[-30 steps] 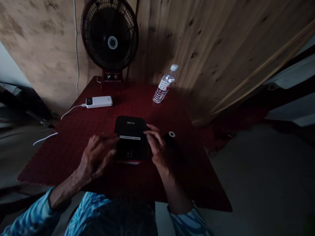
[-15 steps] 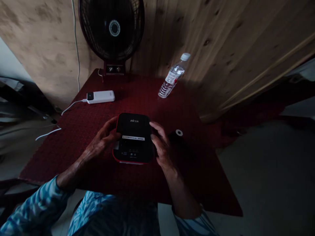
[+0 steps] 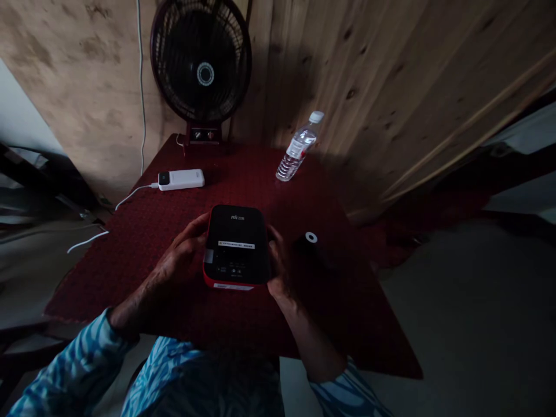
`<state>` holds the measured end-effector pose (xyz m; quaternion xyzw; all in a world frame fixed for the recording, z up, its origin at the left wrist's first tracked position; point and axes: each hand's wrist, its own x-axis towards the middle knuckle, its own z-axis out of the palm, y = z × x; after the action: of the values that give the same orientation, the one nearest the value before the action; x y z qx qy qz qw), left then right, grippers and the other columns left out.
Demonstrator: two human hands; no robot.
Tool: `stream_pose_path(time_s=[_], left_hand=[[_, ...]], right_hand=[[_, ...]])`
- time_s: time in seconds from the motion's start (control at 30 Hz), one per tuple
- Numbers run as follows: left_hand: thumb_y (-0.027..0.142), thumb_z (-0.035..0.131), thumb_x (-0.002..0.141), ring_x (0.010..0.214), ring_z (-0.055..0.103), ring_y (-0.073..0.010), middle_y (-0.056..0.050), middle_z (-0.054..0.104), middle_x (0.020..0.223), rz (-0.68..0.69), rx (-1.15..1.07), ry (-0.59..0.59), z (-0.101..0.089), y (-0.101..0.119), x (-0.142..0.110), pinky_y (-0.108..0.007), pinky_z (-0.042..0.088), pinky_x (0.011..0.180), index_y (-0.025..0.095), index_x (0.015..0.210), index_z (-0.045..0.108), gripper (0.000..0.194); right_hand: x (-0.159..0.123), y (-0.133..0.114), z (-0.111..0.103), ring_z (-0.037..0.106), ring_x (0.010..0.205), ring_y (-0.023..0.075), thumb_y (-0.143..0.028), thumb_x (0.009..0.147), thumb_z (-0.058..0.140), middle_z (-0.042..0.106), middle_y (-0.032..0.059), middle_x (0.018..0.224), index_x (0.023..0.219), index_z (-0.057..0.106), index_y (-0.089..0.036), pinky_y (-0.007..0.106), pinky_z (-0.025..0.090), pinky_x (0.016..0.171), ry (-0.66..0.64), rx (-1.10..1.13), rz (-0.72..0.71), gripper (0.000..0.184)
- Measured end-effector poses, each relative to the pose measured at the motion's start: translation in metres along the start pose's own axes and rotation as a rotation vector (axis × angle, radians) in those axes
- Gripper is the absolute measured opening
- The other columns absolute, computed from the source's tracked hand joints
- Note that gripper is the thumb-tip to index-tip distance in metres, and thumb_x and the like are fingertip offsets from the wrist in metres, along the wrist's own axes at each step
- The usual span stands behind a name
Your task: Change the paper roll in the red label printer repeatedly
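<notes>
A black device with a red base (image 3: 236, 246) sits on the dark red tablecloth (image 3: 143, 231) in front of me. It has a white label strip across its top. My left hand (image 3: 181, 255) grips its left side, fingers curled against the edge. Along the device's right side my right hand (image 3: 278, 269) is wrapped, its fingers partly hidden behind it. A dark roll with a white core (image 3: 310, 238) lies just right of my right hand.
A white power bank (image 3: 181, 179) with a white cable lies at the back left. A black fan (image 3: 201, 63) stands at the far edge against the wooden wall. A clear water bottle (image 3: 298, 147) stands back right. The table ends at the right, with floor beyond.
Both hands have closed in on the sides of the black device; my left hand came from in front of it to its left edge. The view shifted slightly.
</notes>
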<state>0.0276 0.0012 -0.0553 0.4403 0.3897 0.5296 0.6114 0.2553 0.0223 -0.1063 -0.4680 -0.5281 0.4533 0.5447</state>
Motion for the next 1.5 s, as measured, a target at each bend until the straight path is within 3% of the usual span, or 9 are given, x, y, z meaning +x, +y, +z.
stream_pose_path(time_s=[0.1, 0.2, 0.53, 0.7, 0.9, 1.0, 1.13, 1.37, 1.5], left_hand=[[0.021, 0.066, 0.077, 0.145, 0.037, -0.0363, -0.004, 0.047, 0.155, -0.041, -0.058, -0.094, 0.001, 0.009, -0.003, -0.048, 0.036, 0.116, 0.028, 0.148, 0.048, 0.073], [0.014, 0.067, 0.074, 0.146, 0.036, -0.0353, -0.001, 0.045, 0.157, -0.060, -0.042, -0.099, 0.003, 0.015, -0.007, -0.045, 0.039, 0.114, 0.032, 0.148, 0.046, 0.079], [0.015, 0.068, 0.077, 0.147, 0.033, -0.0349, -0.002, 0.043, 0.159, -0.078, -0.063, -0.061, 0.005, 0.012, -0.009, -0.046, 0.040, 0.115, 0.031, 0.150, 0.043, 0.080], [0.018, 0.068, 0.078, 0.149, 0.030, -0.0348, -0.001, 0.042, 0.159, -0.080, -0.025, -0.030, 0.008, 0.013, -0.011, -0.047, 0.034, 0.119, 0.033, 0.150, 0.043, 0.077], [0.020, 0.068, 0.078, 0.149, 0.031, -0.0343, 0.001, 0.041, 0.160, -0.045, -0.020, -0.038, 0.004, 0.006, -0.009, -0.047, 0.035, 0.118, 0.036, 0.151, 0.041, 0.079], [0.020, 0.066, 0.081, 0.150, 0.027, -0.0335, 0.002, 0.037, 0.162, -0.024, 0.026, -0.016, 0.006, 0.005, -0.010, -0.045, 0.035, 0.118, 0.035, 0.151, 0.041, 0.076], [0.021, 0.065, 0.082, 0.151, 0.027, -0.0332, 0.001, 0.036, 0.163, -0.034, 0.099, 0.007, 0.007, 0.007, -0.012, -0.045, 0.036, 0.118, 0.035, 0.152, 0.040, 0.076], [0.031, 0.070, 0.080, 0.151, 0.025, -0.0340, 0.000, 0.037, 0.162, -0.025, 0.185, 0.020, -0.004, 0.003, -0.010, -0.046, 0.032, 0.120, 0.034, 0.150, 0.045, 0.074], [0.033, 0.069, 0.083, 0.150, 0.027, -0.0335, 0.000, 0.042, 0.159, 0.012, 0.361, 0.047, -0.006, 0.014, -0.013, -0.047, 0.027, 0.121, 0.035, 0.144, 0.052, 0.064]], right_hand=[[0.001, 0.004, 0.002, 0.054, 0.133, 0.0278, -0.061, 0.094, 0.047, 0.061, 0.0038, 0.141, 0.134, 0.057, -0.031, 0.050, 0.043, 0.111, 0.002, 0.048, 0.019, 0.051], [0.002, 0.003, 0.001, 0.055, 0.132, 0.0260, -0.059, 0.096, 0.045, 0.064, 0.0026, 0.138, 0.130, 0.061, -0.032, 0.050, 0.039, 0.114, 0.004, 0.048, 0.000, 0.046], [-0.001, -0.005, 0.000, 0.058, 0.128, 0.0246, -0.056, 0.097, 0.048, 0.066, 0.0021, 0.134, 0.127, 0.063, -0.031, 0.045, 0.043, 0.110, -0.004, 0.071, 0.003, 0.042], [-0.002, -0.002, 0.002, 0.059, 0.126, 0.0240, -0.056, 0.095, 0.050, 0.067, 0.0009, 0.133, 0.126, 0.063, -0.033, 0.044, 0.044, 0.107, 0.013, 0.128, 0.046, 0.041], [-0.001, -0.002, 0.005, 0.061, 0.123, 0.0244, -0.057, 0.094, 0.051, 0.067, 0.0014, 0.132, 0.126, 0.062, -0.033, 0.045, 0.048, 0.104, 0.014, 0.164, 0.099, 0.042], [-0.001, -0.006, 0.006, 0.062, 0.122, 0.0262, -0.060, 0.092, 0.051, 0.067, 0.0016, 0.132, 0.127, 0.062, -0.033, 0.045, 0.051, 0.100, 0.012, 0.137, 0.104, 0.045], [-0.004, -0.013, 0.005, 0.059, 0.126, 0.0275, -0.061, 0.093, 0.049, 0.066, 0.0022, 0.134, 0.130, 0.061, -0.032, 0.046, 0.046, 0.107, -0.001, 0.051, 0.060, 0.048], [0.001, -0.012, 0.005, 0.059, 0.127, 0.0267, -0.059, 0.091, 0.053, 0.067, 0.0010, 0.133, 0.128, 0.062, -0.032, 0.044, 0.047, 0.107, -0.028, 0.112, 0.056, 0.046], [0.004, -0.013, 0.006, 0.058, 0.128, 0.0254, -0.056, 0.091, 0.055, 0.067, 0.0009, 0.132, 0.125, 0.064, -0.032, 0.043, 0.044, 0.110, -0.006, 0.120, 0.034, 0.043]])
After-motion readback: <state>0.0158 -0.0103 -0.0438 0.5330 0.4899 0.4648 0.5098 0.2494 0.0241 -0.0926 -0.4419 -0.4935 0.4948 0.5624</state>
